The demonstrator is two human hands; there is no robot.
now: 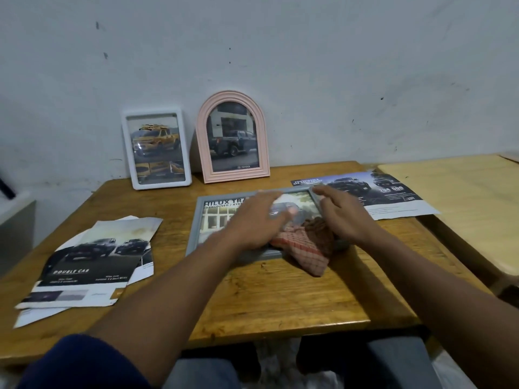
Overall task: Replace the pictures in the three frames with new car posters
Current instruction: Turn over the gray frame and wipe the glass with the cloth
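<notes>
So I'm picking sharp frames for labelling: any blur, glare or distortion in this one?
Head view: the left hand is motion-smeared over the grey frame; a glare spot sits on the white frame; the wide lens bows the table edges; lighting is dim and flat.

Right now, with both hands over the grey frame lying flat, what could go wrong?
1. The red checked cloth drapes over the grey rectangular frame's near edge, so lifting the frame might drag it along.
2. The white rectangular frame and pink arched frame only lean on the wall; a jolt to the wooden table could topple them.
</notes>
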